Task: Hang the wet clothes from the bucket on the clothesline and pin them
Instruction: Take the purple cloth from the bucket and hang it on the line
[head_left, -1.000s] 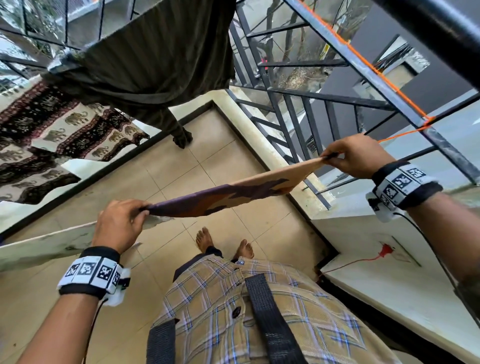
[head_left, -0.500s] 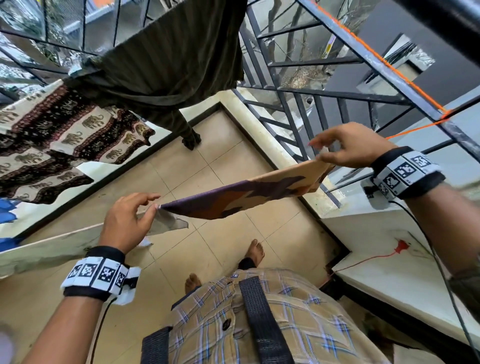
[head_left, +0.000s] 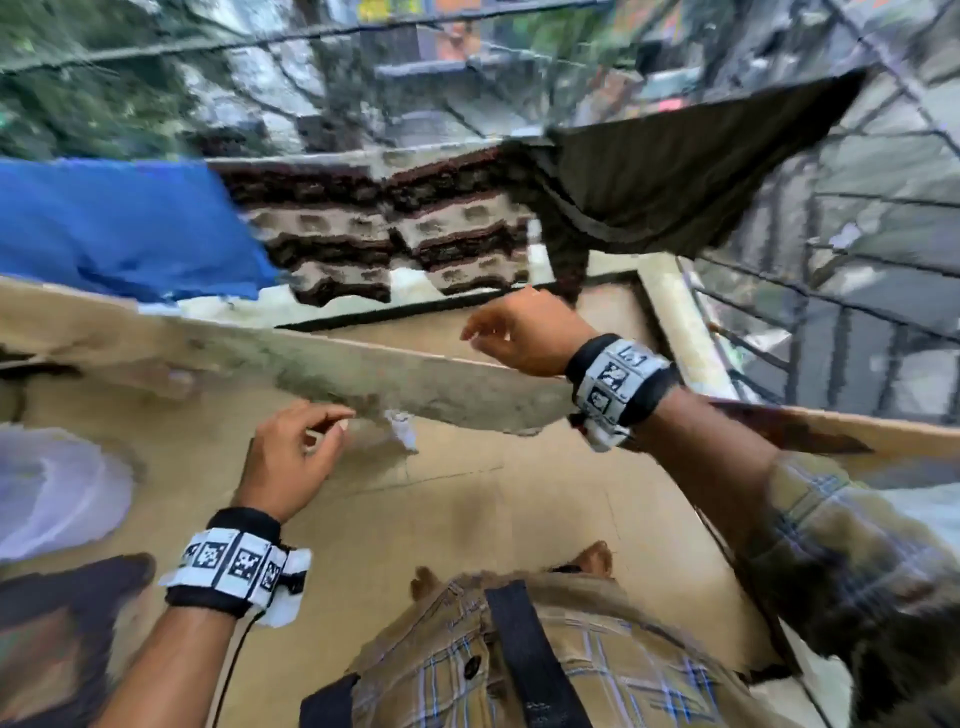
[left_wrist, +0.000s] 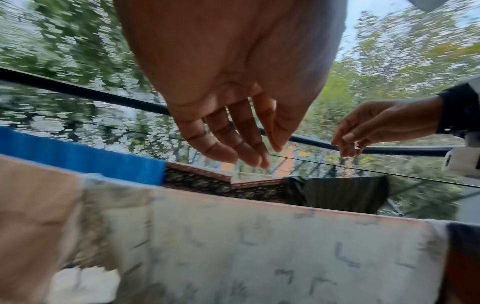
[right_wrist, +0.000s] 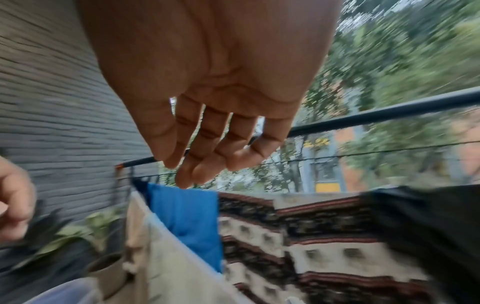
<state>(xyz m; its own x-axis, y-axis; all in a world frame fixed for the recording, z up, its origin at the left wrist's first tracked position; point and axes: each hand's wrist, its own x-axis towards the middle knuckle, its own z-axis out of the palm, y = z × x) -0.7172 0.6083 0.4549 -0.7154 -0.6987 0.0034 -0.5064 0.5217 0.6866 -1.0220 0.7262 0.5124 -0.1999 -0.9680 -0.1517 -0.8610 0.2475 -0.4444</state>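
Both of my hands are empty, with loosely spread fingers. My left hand (head_left: 332, 428) (left_wrist: 241, 152) hovers at the top edge of a pale patterned cloth (head_left: 415, 379) (left_wrist: 259, 246) hanging on the near line. Just beyond that edge my right hand (head_left: 475, 338) (right_wrist: 202, 164) hangs in the air. The brown and orange cloth (head_left: 831, 431) hangs on the same line, below my right forearm. A pale round container (head_left: 52, 493), blurred, sits on the floor at the left.
On the far line hang a blue cloth (head_left: 114, 228), a brown and cream patterned cloth (head_left: 395, 228) and a dark olive cloth (head_left: 675, 182). A black railing (head_left: 857, 322) runs along the right. A grey wall (right_wrist: 52, 102) and potted plants (right_wrist: 98, 224) stand at the left.
Both hands have let go of the brown and orange cloth, which now hangs on the line. My view and both hands have swung left over the pale cloth.
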